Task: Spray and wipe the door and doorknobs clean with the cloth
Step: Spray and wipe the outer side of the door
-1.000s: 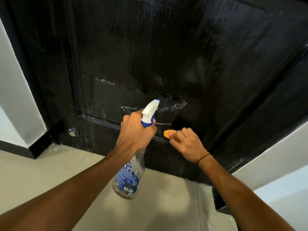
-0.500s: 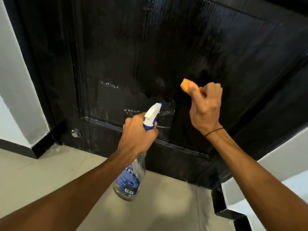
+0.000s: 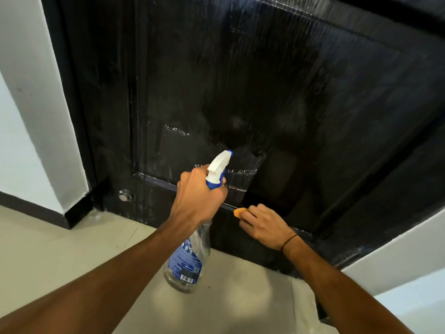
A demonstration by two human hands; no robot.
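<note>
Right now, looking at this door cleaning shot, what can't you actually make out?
- Cloth: only an orange corner shows in the head view; the right hand covers the rest.
- Spray bottle label: print too small to read.
- Trigger: hidden by the left hand.
- Door: top cut off by the frame; no doorknob in view.
- Wet versus glare on the door: unclear.
</note>
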